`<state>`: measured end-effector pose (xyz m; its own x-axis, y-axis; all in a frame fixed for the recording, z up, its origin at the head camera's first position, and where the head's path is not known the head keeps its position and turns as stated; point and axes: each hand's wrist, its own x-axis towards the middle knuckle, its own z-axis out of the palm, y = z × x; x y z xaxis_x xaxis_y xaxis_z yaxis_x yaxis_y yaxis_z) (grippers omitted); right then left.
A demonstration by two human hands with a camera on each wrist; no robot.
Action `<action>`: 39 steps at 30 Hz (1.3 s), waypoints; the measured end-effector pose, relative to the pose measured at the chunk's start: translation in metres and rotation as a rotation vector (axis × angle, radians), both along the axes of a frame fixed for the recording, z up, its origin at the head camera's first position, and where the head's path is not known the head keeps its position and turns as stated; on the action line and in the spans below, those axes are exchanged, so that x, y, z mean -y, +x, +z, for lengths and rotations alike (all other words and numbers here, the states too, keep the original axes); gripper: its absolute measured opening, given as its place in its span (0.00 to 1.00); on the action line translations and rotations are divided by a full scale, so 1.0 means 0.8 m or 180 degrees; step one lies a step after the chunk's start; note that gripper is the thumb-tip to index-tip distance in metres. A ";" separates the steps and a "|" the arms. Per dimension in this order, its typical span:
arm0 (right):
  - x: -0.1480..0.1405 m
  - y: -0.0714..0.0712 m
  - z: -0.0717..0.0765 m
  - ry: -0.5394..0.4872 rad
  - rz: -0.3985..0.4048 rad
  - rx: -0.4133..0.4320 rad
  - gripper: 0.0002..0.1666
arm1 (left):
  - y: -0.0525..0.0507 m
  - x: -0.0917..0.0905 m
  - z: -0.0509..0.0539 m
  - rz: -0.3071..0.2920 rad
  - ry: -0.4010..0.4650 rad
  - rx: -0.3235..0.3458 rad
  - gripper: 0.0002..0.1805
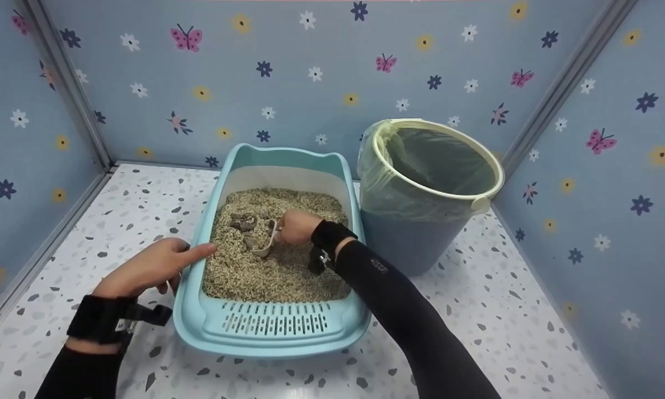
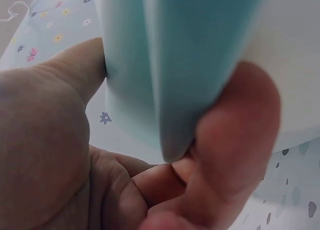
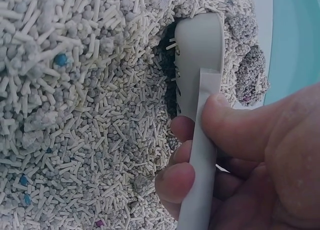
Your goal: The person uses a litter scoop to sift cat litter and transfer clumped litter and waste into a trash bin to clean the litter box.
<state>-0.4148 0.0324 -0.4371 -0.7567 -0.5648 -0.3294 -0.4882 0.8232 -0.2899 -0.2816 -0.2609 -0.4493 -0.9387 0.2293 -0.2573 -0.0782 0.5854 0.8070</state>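
A light blue litter box (image 1: 271,346) stands on the floor, filled with pale pellet litter (image 1: 288,280). My left hand (image 1: 152,266) grips its left rim, with the wall (image 2: 135,54) between thumb and fingers in the left wrist view. Inside the box, my right hand (image 1: 299,226) holds a pale litter scoop (image 1: 264,252) by the handle. In the right wrist view the slotted head of the scoop (image 3: 200,42) is tilted and partly sunk in the litter. Dark clumps (image 1: 244,223) lie left of the scoop; one grey clump (image 3: 252,74) shows beside its head.
A bin (image 1: 410,238) with a yellowish liner bag and a cream rim ring stands close against the box's right side. Flower-patterned walls (image 1: 321,94) rise behind and on both sides of the speckled floor (image 1: 144,194).
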 end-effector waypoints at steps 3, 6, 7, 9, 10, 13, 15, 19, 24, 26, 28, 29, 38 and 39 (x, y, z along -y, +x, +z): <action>0.000 0.000 0.000 -0.0069 -0.0016 0.0058 0.23 | 0.000 0.001 0.000 -0.0001 -0.0010 0.0009 0.38; -0.001 0.000 0.000 -0.0130 -0.0045 0.0125 0.25 | 0.000 0.001 -0.001 -0.0006 -0.0012 0.0010 0.37; -0.001 0.000 0.000 -0.0147 -0.0064 0.0146 0.26 | 0.000 0.000 0.000 -0.0009 -0.0010 0.0003 0.37; -0.001 -0.001 0.000 -0.0174 -0.0079 0.0167 0.28 | 0.000 0.000 0.000 -0.0016 -0.0008 -0.0003 0.37; -0.001 -0.001 0.001 -0.0194 -0.0082 0.0179 0.29 | -0.001 0.000 0.000 -0.0018 0.0001 0.0001 0.37; -0.003 0.001 0.002 -0.0263 -0.0079 0.0209 0.32 | 0.000 0.000 0.001 -0.0024 0.0011 0.0005 0.37; -0.004 0.002 0.004 -0.0300 -0.0054 0.0210 0.33 | 0.000 0.001 0.002 -0.0021 0.0011 0.0017 0.38; -0.005 0.004 0.006 -0.0362 -0.0025 0.0186 0.33 | 0.000 0.000 0.002 -0.0014 -0.0020 -0.0003 0.38; -0.005 0.005 0.005 -0.0419 -0.0078 0.0142 0.33 | -0.001 0.000 0.002 -0.0003 -0.0040 0.0002 0.38; -0.005 0.006 0.005 -0.0446 -0.0100 0.0119 0.33 | -0.001 0.000 0.001 0.0000 -0.0033 0.0009 0.38; -0.005 0.006 0.005 -0.0482 -0.0112 0.0091 0.33 | -0.001 0.000 0.001 0.0002 -0.0027 0.0017 0.38; -0.005 0.006 0.005 -0.0503 -0.0112 0.0081 0.33 | -0.001 0.000 0.001 0.0002 -0.0027 0.0015 0.38; -0.007 0.003 0.003 -0.0620 -0.0124 0.0076 0.33 | -0.001 0.000 0.001 -0.0004 -0.0049 0.0000 0.39; -0.007 0.003 0.003 -0.0625 -0.0123 0.0062 0.33 | -0.001 0.000 0.001 -0.0001 -0.0048 0.0002 0.39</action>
